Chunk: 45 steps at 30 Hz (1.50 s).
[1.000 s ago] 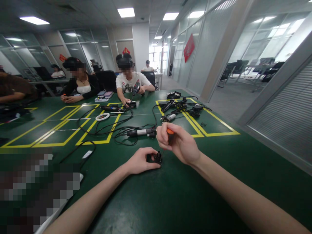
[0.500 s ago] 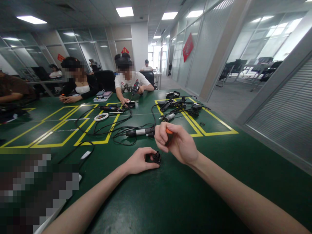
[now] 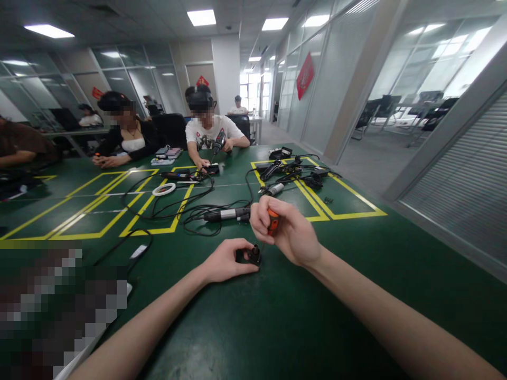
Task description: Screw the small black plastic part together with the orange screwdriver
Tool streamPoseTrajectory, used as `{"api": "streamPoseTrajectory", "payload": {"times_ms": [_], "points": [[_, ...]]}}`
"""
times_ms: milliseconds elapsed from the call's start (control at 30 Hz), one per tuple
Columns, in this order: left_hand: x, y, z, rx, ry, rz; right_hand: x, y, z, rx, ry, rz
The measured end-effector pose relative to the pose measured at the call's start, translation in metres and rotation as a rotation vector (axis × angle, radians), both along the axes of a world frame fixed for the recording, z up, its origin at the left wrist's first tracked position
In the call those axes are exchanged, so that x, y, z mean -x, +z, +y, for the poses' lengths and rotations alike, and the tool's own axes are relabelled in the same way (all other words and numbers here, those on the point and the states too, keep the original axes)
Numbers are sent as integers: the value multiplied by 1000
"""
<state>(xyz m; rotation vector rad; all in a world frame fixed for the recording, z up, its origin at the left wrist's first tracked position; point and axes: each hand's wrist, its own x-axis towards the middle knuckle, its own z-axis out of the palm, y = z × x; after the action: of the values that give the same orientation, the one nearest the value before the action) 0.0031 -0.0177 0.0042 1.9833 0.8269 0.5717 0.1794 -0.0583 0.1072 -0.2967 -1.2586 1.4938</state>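
My left hand rests on the green table with its fingers closed round a small black part, holding it down. My right hand hovers just above and to the right of it, fingers pinched round a small screwdriver with an orange handle. The thin shaft slants down toward the black part; its tip is hidden between my hands.
A black and silver electric screwdriver lies just behind my hands amid tangled black cables. More tools and cables sit inside yellow floor-tape rectangles. Two people sit at the far side; one holds a tool. A white ring lies at left.
My right hand has turned slightly on the screwdriver, so more of the orange handle shows between the fingers. The left hand and the black part have stayed in place.
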Motion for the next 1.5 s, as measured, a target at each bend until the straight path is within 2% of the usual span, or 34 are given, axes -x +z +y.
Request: {"api": "streamPoseTrajectory", "payload": {"times_ms": [200,333,500,800,967,1233,1500], "points": [[0,2,0,-5,5,17,1,-3,0,51,-10,1],[0,2,0,3,0,6,1,-3,-1,43,-9,30],[0,2,-1,-9,25,37,3,-3,-1,4,-70,-53],[-1,4,-1,-1,3,6,5,-6,-4,34,-20,55],[-1,3,-2,-7,25,18,6,-5,-3,24,-87,-3],[-1,6,-2,-14,4,15,4,-6,-2,51,-50,25],[-2,5,-2,10,-4,-9,6,-6,-1,12,-171,41]]}}
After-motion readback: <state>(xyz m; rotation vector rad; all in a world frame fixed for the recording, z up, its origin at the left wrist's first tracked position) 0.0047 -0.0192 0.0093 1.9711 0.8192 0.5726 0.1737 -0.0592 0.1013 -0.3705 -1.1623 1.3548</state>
